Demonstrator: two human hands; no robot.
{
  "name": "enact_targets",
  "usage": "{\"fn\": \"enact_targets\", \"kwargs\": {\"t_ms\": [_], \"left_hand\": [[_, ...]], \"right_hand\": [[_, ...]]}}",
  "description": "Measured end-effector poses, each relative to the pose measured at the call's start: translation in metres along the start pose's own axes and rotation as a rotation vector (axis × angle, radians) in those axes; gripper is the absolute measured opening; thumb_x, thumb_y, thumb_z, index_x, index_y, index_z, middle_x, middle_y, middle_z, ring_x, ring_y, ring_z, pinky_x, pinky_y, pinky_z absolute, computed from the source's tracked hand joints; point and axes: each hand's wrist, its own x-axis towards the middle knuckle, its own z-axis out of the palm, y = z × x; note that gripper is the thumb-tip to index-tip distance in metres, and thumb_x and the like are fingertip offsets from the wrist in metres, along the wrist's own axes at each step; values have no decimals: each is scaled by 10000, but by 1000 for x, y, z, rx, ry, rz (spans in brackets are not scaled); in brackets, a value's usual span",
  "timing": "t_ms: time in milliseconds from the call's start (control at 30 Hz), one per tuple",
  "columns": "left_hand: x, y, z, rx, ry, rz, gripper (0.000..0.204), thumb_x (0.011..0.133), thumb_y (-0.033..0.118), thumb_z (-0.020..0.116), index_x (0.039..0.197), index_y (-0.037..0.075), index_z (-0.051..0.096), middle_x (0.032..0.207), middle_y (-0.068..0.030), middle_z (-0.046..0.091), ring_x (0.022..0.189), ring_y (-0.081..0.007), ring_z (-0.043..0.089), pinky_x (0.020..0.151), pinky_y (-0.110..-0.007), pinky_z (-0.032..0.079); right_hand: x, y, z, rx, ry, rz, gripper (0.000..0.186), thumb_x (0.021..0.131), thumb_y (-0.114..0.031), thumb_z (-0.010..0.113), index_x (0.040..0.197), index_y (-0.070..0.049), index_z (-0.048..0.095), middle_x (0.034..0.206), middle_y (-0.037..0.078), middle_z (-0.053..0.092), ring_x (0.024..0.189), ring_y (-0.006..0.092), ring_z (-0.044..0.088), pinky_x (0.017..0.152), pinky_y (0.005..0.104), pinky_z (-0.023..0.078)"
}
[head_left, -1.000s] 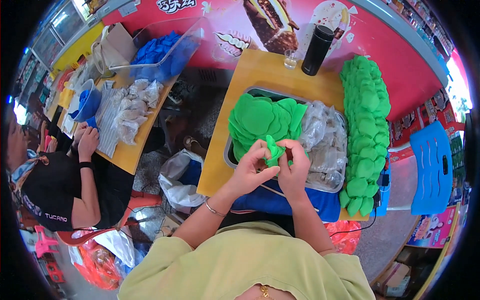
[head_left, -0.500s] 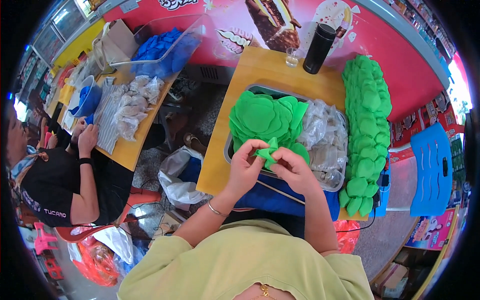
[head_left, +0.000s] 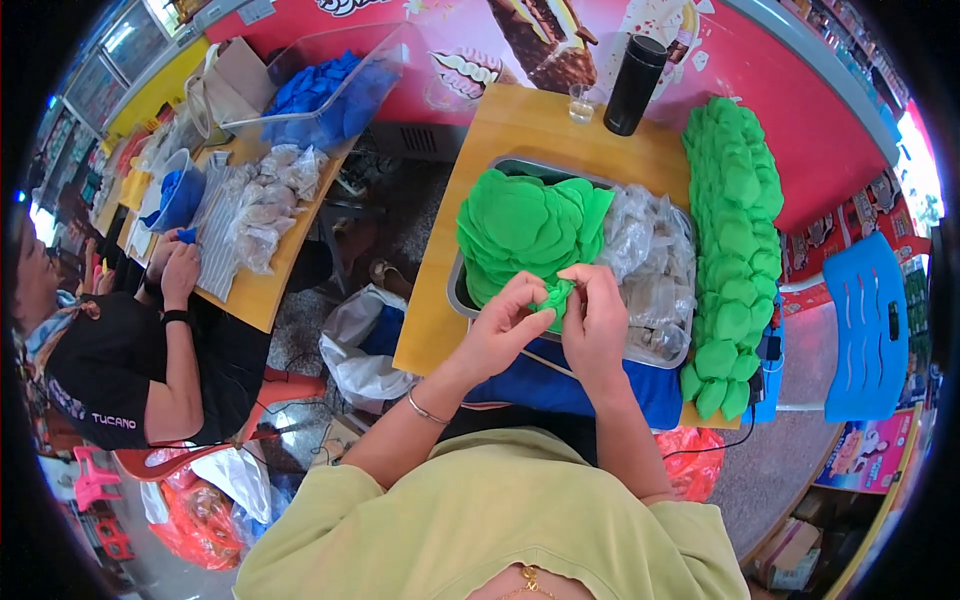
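Note:
My left hand (head_left: 507, 325) and my right hand (head_left: 597, 322) pinch a small crumpled piece of green fabric (head_left: 555, 297) between their fingertips, over the near edge of a metal tray (head_left: 458, 290). In the tray, a thick heap of flat, rounded green cutouts (head_left: 520, 215) lies on the left and clear plastic bags (head_left: 640, 240) fill the right, their contents indistinct. A long mound of puffy green pieces (head_left: 733, 250) lines the right side of the wooden table (head_left: 440, 340). Beneath my hands are blue cloth (head_left: 650, 390) and a thin stick (head_left: 545, 363).
At left, a co-worker (head_left: 110, 370) handles blue material at another table (head_left: 260, 310) holding plastic bags, a bucket and a clear bin (head_left: 330, 100). A black flask (head_left: 632, 85) and cup (head_left: 581, 105) stand at the back. A blue chair (head_left: 865, 330) is right; a white sack (head_left: 355, 365) lies between tables.
My right hand has turned back more upright from its slanted position half a second ago, and the green piece between my fingers looks more bunched up. The co-worker's hands have shifted slightly.

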Motion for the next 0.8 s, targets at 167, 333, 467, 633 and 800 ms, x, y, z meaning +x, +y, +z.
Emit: {"fn": "enact_targets", "kwargs": {"t_ms": [167, 333, 467, 633, 800], "left_hand": [[4, 6, -12, 76, -167, 142, 111, 756, 35, 612, 813, 46, 518, 953, -7, 370, 828, -62, 407, 751, -183, 363], [-1, 6, -2, 313, 75, 251, 86, 759, 39, 609, 803, 34, 535, 894, -9, 470, 774, -67, 444, 698, -197, 392], [-5, 4, 4, 152, 161, 143, 70, 801, 44, 603, 862, 20, 578, 860, -16, 529, 761, -66, 483, 649, -192, 402], [-5, -1, 0, 215, 78, 189, 80, 820, 47, 604, 894, 19, 593, 904, 2, 507, 788, -60, 474, 657, -189, 395], [-4, 5, -16, -195, -278, -22, 43, 823, 45, 607, 861, 26, 598, 982, 13, 419, 835, -56, 435, 700, -189, 368]], "right_hand": [[1, -9, -11, 237, -204, 129, 151, 788, 52, 510, 908, -24, 565, 823, 88, 516, 679, 175, 510, 591, 268, 397], [2, -2, -23, 420, -357, 334, 113, 817, 20, 505, 915, -15, 548, 816, 57, 492, 691, 129, 471, 616, 240, 382], [3, -2, -31, 423, -429, 378, 100, 820, 13, 514, 912, -13, 542, 816, 62, 492, 691, 140, 474, 627, 251, 391], [8, -12, -25, 150, -302, 202, 105, 807, 11, 533, 907, -19, 551, 814, 99, 526, 702, 207, 524, 638, 289, 419], [10, -17, -23, 121, -357, 132, 124, 786, 13, 547, 898, -35, 564, 823, 120, 552, 736, 278, 562, 648, 335, 445]]}}
